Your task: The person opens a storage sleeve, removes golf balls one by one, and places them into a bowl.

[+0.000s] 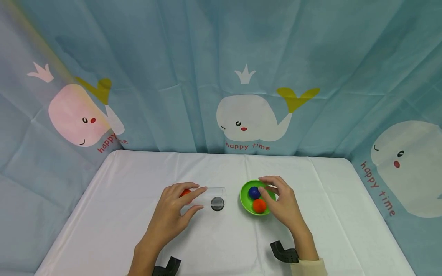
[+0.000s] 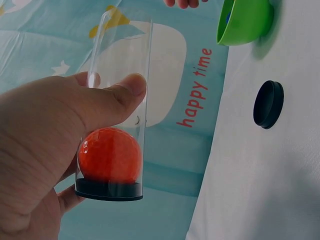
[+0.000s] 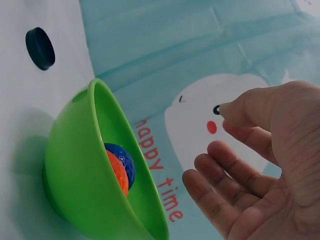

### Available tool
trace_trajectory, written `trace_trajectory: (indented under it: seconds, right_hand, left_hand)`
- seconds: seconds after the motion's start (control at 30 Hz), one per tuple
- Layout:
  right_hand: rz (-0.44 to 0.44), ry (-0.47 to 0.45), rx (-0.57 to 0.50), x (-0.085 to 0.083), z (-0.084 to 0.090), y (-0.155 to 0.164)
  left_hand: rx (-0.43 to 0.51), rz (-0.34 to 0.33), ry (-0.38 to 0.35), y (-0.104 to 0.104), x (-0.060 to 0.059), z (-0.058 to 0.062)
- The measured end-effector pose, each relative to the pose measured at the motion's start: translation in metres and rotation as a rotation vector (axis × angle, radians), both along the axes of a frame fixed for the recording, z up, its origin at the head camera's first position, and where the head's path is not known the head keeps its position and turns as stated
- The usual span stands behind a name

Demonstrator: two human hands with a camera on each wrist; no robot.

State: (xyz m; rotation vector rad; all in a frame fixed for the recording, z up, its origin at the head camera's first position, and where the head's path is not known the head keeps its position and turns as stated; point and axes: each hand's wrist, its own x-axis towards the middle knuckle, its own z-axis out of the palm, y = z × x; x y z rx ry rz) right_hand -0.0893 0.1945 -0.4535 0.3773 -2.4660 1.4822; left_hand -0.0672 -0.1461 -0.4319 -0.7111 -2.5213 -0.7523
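White-clothed table (image 1: 138, 214) against a whale-print curtain (image 1: 207, 57). Left hand (image 1: 170, 214) curled round a clear tube (image 2: 122, 100), lying sideways, one orange ball (image 2: 109, 155) inside. Right hand (image 1: 281, 201) loosely open, empty, over the green bowl (image 1: 246, 199). Best to pinch one ball cleanly, keeping the tube mouth steady. In bowl: one blue ball (image 1: 253, 192), one orange (image 1: 259, 206). One black cap (image 1: 217, 203) between tube and bowl

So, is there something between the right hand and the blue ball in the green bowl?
Nothing visible does. The right hand hovers over the green bowl, fingers relaxed and holding nothing, and the blue ball lies uncovered beside the orange ball. The black cap lies on the table outside the bowl.
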Motion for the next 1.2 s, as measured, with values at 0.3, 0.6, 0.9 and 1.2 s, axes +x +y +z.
trace_trajectory:
  seconds: [0.3,0.6,0.9,1.2]
  right_hand:
    - [0.034,-0.002,-0.034,0.0,-0.001,-0.005]
    - [0.08,-0.052,-0.066,0.003,0.006,-0.013]
    - [0.176,-0.147,-0.169,0.007,0.012,-0.023]
    - [0.282,-0.185,-0.279,0.012,0.013,-0.042]
  left_hand:
    - [-0.009,0.004,-0.001,0.0,0.0,0.001]
    - [-0.008,0.001,0.005,0.0,0.0,0.001]
    - [-0.018,0.001,0.015,0.0,-0.001,0.001]
    - [-0.035,0.019,0.006,0.003,0.001,0.002]
